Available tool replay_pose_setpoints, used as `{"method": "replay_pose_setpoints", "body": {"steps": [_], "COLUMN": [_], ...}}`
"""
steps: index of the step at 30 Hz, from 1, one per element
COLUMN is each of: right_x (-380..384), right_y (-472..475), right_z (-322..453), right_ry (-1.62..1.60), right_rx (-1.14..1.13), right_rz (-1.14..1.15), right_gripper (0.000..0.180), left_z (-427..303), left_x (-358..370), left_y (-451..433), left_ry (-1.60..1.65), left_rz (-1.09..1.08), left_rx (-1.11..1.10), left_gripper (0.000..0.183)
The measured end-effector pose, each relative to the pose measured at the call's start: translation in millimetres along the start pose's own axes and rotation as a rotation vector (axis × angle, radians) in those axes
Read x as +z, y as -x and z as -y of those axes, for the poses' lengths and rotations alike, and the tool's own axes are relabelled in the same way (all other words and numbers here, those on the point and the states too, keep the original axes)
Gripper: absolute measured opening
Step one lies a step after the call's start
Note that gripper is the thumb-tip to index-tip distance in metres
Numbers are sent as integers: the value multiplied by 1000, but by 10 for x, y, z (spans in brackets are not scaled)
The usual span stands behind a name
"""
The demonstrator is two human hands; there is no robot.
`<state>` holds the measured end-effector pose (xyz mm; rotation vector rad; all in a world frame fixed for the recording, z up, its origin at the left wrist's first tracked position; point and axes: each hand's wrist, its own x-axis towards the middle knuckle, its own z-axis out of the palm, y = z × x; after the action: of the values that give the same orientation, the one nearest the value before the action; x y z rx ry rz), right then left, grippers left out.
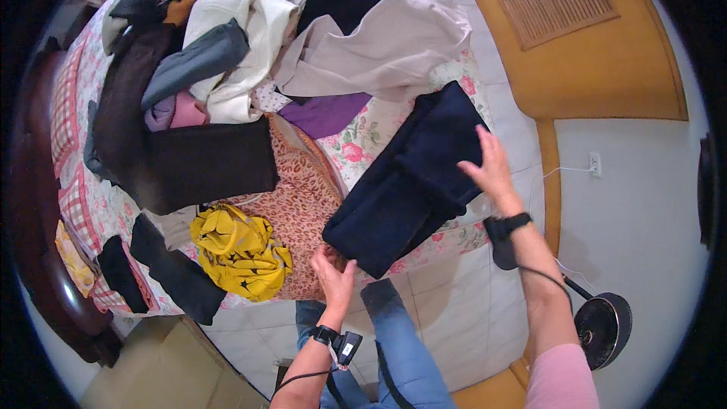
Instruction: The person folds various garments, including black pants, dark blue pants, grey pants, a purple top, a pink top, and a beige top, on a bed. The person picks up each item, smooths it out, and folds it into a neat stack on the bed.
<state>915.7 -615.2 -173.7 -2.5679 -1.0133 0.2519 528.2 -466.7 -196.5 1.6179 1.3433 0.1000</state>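
Observation:
Dark navy trousers [406, 182], folded over, lie slanting across the right front of the bed. At their near left end is my left hand [335, 275], fingers spread, beside the fabric's edge. My right hand [491, 167] is at their right side with thumb and fingers apart; whether it touches the cloth is hard to tell. Left of the trousers lies a leopard-print cloth [301, 210], with a crumpled yellow garment [244, 250] on it. Dark brown folded trousers [210, 162] rest farther left.
A heap of clothes covers the bed's far side, including a cream garment [227, 11], a pale pink garment [386, 40] and a purple cloth [329, 113]. Dark folded pieces [176, 267] lie at the near left. A black round fan [605, 329] stands right, near a wooden cabinet [596, 68].

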Motion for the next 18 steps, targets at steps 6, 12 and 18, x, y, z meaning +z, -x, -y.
{"method": "replay_pose_setpoints", "body": {"steps": [6, 12, 18], "right_x": [509, 509, -442], "right_y": [550, 493, 341], "right_z": [728, 448, 372], "right_ry": [249, 72, -163], "right_rx": [-14, -56, 127], "right_rz": [180, 166, -17], "right_gripper": [107, 85, 62], "left_z": [-671, -863, -1015], "left_x": [62, 572, 701], "left_y": [-282, -946, -1011], "left_ry": [-298, -515, -271], "left_rz": [184, 310, 565], "left_rx": [624, 582, 538], "left_gripper": [59, 74, 46]}}
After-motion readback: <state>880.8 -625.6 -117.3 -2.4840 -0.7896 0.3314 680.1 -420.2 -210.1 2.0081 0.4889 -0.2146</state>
